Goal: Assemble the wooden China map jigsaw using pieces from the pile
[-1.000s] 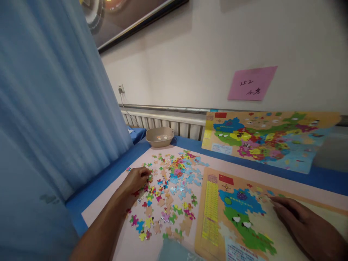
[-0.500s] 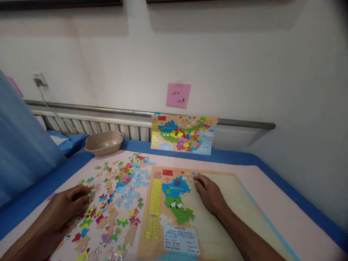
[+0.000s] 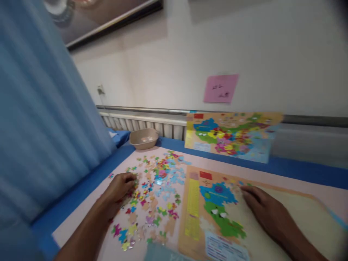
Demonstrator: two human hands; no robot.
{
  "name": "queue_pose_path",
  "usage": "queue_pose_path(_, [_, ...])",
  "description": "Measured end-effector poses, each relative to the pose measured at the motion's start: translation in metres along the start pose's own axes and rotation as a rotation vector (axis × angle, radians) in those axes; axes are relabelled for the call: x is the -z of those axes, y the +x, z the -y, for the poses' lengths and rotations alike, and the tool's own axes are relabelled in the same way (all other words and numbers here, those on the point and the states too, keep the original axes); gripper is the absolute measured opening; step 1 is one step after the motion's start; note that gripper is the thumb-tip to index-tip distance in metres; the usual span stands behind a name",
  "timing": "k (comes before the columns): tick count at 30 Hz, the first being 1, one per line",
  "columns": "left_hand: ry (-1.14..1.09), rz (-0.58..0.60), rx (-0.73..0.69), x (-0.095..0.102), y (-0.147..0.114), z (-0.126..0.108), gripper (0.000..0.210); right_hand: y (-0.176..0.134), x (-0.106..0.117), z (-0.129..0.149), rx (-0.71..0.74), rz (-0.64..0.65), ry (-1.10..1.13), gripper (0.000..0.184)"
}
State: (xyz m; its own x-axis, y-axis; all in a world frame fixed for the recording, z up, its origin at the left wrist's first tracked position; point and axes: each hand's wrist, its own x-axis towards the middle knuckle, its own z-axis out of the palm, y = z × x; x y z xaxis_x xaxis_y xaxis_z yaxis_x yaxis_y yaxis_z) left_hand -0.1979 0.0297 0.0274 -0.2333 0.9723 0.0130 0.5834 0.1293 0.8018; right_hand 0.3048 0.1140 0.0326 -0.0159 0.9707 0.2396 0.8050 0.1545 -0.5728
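Observation:
My left hand rests at the left edge of a spread of loose jigsaw pieces, its fingers curled downward; whatever lies under the fingertips is hidden. My right hand lies over the partly filled jigsaw board. Its fingers are pressed together at the upper edge of the gap, right of the joined blue section; anything pinched there is too small and blurred to name. Green joined pieces, a yellow strip and a white text panel fill the board's left part.
A printed map picture stands against the wall rail behind the board. A beige basin with a few pieces in it sits at the back left. A blue curtain hangs at the left. A pink note is on the wall.
The view has turned left and tilted, so everything appears farther right, and a grey-blue item shows at the bottom edge. Both hands stay at about the same places on the pieces and board.

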Motion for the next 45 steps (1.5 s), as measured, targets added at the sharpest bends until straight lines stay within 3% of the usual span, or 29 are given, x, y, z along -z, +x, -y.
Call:
queue_pose_path(5, [0.069, -0.020, -0.010, 0.001, 0.005, 0.011, 0.026, 0.011, -0.002, -0.004, -0.152, 0.158, -0.050, 0.069])
queue_pose_path(12, [0.164, -0.009, -0.060, 0.002, 0.003, 0.008, 0.028, 0.011, 0.000, 0.004, -0.240, 0.173, -0.041, 0.072])
queue_pose_path(20, [0.211, -0.002, -0.070, 0.003, 0.002, 0.005, 0.032, 0.010, -0.003, -0.005, -0.174, 0.145, -0.046, 0.060])
queue_pose_path(32, [0.161, -0.001, -0.072, 0.007, 0.003, 0.009, 0.029, 0.009, -0.001, 0.001, -0.202, 0.185, -0.088, 0.072])
queue_pose_path(45, [0.042, -0.012, -0.024, 0.005, 0.004, 0.009, 0.028, 0.019, -0.018, -0.042, -0.125, 0.122, -0.088, 0.060])
